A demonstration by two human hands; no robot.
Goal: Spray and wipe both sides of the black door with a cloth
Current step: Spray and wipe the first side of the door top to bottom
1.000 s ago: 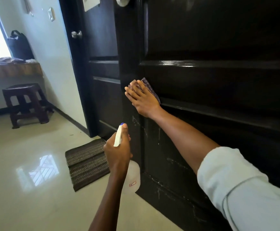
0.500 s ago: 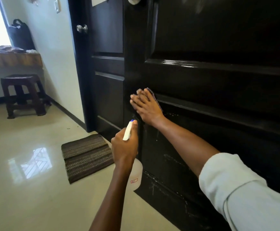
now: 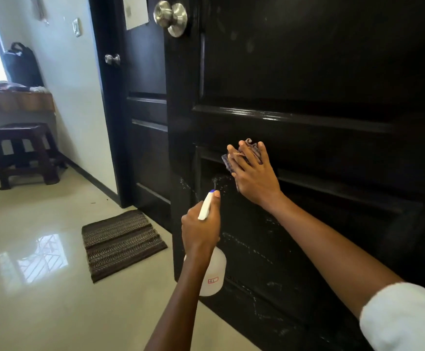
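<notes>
The black door (image 3: 307, 72) is standing upright and filling the right half of the view, its long axis running vertically and its free edge, with a silver knob (image 3: 172, 17) at 12 o'clock, facing the camera's left. The spray bottle (image 3: 212, 272) is hanging nearly upright just beside the door's lower panel, its long axis tilting slightly so the white nozzle, tipped in blue, is pointing up toward 1 o'clock at the panel, where a fine mist and wet droplets are showing. The left hand (image 3: 200, 231) is wrapping its curled fingers around the bottle's neck and trigger, thumb side up. At 1 o'clock from it, the right hand (image 3: 254, 178) is lying flat with fingers straight and slightly spread, pressing a checked purple cloth (image 3: 231, 160) against the door at the ledge above the lower panel; the cloth is peeking out past the fingertips toward 11 o'clock. White streaks are marking the lower panel toward 5 o'clock. At 9 o'clock from the bottle a striped doormat (image 3: 122, 244) is lying on the glossy floor (image 3: 41, 300), in front of a second dark door (image 3: 145, 135), and a dark stool (image 3: 21, 153) is standing farther off at 10 o'clock beneath a counter (image 3: 16, 100) carrying a black bag (image 3: 21, 64).
</notes>
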